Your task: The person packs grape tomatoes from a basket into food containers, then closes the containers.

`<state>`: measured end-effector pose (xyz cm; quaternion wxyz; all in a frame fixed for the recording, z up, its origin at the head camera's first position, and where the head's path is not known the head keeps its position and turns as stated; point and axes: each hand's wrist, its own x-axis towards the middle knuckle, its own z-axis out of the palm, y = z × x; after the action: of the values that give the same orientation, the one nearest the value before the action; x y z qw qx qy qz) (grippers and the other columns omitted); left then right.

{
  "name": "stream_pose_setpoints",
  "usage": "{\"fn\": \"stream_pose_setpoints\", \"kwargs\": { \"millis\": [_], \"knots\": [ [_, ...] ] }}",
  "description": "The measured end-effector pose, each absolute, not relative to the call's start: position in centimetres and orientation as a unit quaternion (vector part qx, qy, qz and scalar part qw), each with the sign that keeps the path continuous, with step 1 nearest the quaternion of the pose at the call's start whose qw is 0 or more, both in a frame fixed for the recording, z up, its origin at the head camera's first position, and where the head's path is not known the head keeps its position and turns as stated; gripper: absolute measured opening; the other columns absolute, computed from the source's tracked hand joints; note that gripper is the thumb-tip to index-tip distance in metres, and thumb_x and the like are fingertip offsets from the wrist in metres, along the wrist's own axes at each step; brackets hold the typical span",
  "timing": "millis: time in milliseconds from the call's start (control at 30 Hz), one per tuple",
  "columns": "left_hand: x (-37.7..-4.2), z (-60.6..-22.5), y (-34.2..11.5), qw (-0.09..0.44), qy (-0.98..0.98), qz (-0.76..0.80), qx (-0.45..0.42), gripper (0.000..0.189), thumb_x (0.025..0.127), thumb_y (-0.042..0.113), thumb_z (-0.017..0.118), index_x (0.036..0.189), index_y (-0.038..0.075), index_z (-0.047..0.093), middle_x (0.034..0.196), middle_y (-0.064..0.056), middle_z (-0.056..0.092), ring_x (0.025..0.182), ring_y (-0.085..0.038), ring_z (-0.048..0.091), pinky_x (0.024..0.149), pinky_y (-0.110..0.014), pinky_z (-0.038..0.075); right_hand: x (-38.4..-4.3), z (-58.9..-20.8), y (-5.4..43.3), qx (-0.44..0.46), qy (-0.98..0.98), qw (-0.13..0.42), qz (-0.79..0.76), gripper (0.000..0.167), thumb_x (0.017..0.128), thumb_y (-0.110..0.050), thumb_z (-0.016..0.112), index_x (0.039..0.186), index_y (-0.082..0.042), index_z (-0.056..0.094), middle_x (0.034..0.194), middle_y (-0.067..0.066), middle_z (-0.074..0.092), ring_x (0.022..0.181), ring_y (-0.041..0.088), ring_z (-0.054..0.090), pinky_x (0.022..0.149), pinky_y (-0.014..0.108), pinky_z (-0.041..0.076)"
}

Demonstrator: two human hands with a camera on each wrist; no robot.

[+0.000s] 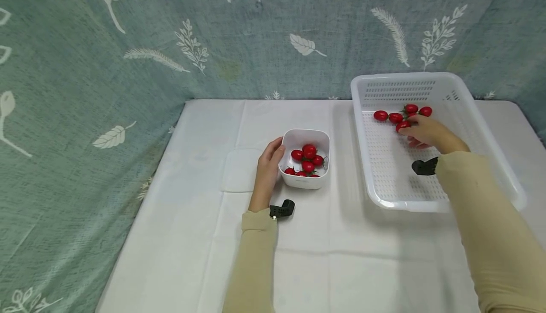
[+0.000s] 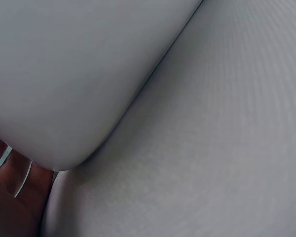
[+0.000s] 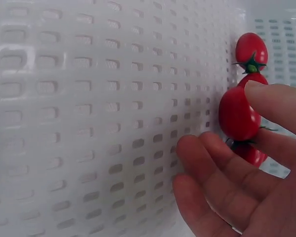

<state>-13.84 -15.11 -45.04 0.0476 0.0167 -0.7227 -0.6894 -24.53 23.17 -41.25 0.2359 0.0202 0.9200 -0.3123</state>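
Observation:
A small white square container [image 1: 304, 182] holds several red cherry tomatoes [image 1: 308, 166] with green stems. My left hand [image 1: 268, 170] grips its left side, thumb near the rim; the left wrist view shows fingers [image 2: 26, 182] behind the container's smooth wall [image 2: 63, 74]. Inside the large white perforated basket [image 1: 386, 180], my right hand [image 1: 431, 135] pinches a cherry tomato [image 3: 236, 114] between thumb and forefinger. Its other fingers are loosely bent above the basket floor. Several more cherry tomatoes [image 1: 381, 115] lie close by, towards the back of the basket.
A white cloth covers the table [image 1: 179, 237]. Left of the small container lies a flat, pale, square lid-like piece [image 1: 239, 170]. Green leaf-patterned fabric [image 1: 256, 42] hangs behind the table and along its left. Black wrist cameras [image 1: 282, 208] sit on both wrists.

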Motion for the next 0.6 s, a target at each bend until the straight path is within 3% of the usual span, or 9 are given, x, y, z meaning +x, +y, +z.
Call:
{"fn": "stream_pose_setpoints", "kwargs": {
  "millis": [333, 600],
  "knots": [
    [-14.4, -46.5, -15.2, 0.051, -0.730, -0.681, 0.027, 0.043, 0.087, 0.045, 0.050, 0.124, 0.024, 0.052, 0.124, 0.008, 0.051, 0.114, -0.008, 0.045, 0.096, -0.030, 0.036, -25.0, -41.4, 22.0, 0.001, 0.940, 0.220, -0.260, 0.061, 0.087, -0.040, 0.053, 0.127, 0.004, 0.037, 0.089, 0.018, 0.055, 0.075, 0.025, 0.053, 0.063, 0.034, 0.050],
    [-13.1, -43.7, -14.8, 0.049, -0.737, -0.674, 0.024, 0.040, 0.092, 0.031, 0.048, 0.127, 0.013, 0.049, 0.127, -0.002, 0.050, 0.115, -0.011, 0.045, 0.096, -0.030, 0.035, -25.3, -41.5, 21.3, -0.017, 0.944, 0.221, -0.244, 0.051, 0.084, -0.035, 0.059, 0.119, -0.001, 0.044, 0.080, 0.012, 0.057, 0.071, 0.021, 0.054, 0.062, 0.032, 0.048]
  ]
}}
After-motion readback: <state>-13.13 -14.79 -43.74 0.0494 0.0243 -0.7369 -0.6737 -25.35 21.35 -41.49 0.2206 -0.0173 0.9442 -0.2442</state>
